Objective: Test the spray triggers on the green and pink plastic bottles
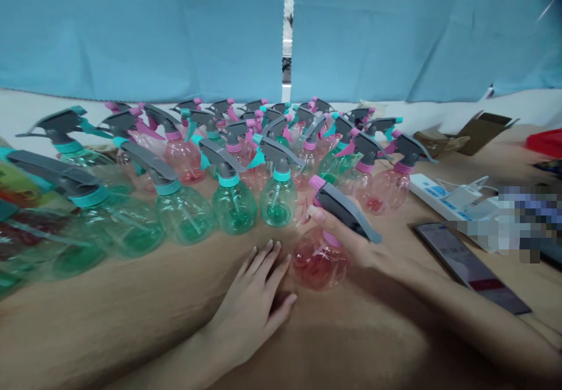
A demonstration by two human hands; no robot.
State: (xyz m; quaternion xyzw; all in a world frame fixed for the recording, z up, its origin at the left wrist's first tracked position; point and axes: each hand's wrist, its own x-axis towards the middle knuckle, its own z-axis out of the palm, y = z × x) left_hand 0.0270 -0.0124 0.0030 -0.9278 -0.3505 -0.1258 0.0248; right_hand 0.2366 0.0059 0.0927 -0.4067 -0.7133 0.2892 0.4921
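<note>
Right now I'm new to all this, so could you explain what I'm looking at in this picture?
There is no machine here: these are a person's two bare hands, seen by a camera worn on the head, looking forward and down. The right hand holds a pink spray bottle around its neck. The left hand lies palm down beside it on the table. Behind stand rows of green and pink spray bottles. To the right lie a phone and a white power strip.

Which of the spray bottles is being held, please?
The pink bottle just right of the left hand; it alone has the right hand gripping it, around the neck.
</note>
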